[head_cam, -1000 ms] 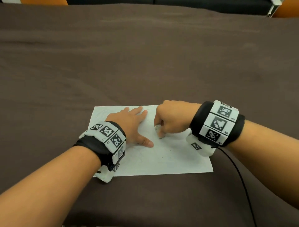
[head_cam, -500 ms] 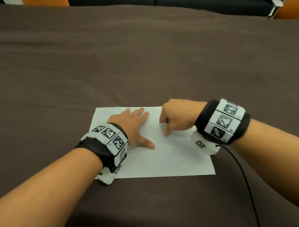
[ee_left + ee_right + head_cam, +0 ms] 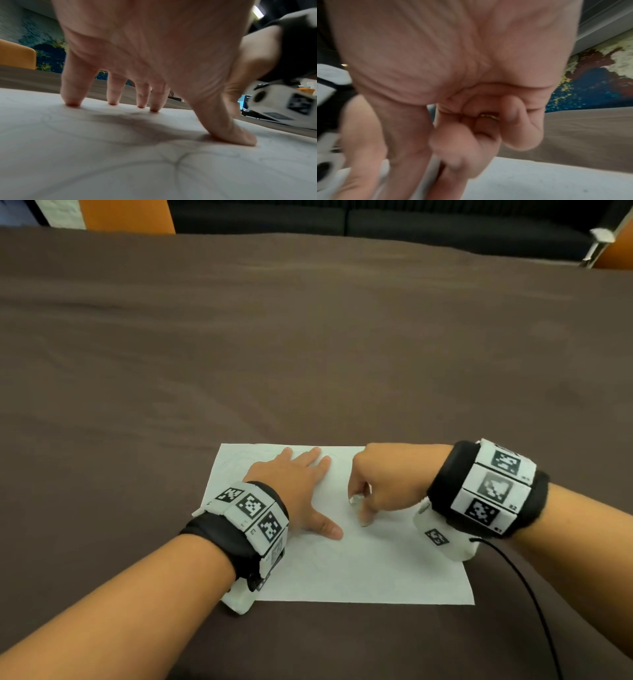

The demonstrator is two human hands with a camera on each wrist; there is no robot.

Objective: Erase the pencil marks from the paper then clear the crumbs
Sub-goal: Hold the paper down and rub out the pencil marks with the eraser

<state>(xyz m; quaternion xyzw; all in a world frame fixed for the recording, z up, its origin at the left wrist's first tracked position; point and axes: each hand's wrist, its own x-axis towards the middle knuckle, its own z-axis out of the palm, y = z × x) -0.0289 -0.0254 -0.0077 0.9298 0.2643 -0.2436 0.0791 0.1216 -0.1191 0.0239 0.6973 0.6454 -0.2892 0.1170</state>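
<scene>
We keep our left hand (image 3: 294,491) spread flat on the paper (image 3: 376,570) mid-table while our right hand (image 3: 387,484), pinching the eraser (image 3: 356,501), has slid back toward us, so faint marks still need rubbing.

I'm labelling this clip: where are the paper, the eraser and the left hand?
paper (image 3: 376,570): head view, bare lower middle.
eraser (image 3: 356,500): head view, white end under the fingers.
left hand (image 3: 291,484): head view, its back.

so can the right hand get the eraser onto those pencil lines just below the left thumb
Probably yes: the right hand, pinching the eraser, sits on the paper beside the left hand; the lines lie uncovered below its thumb.
</scene>
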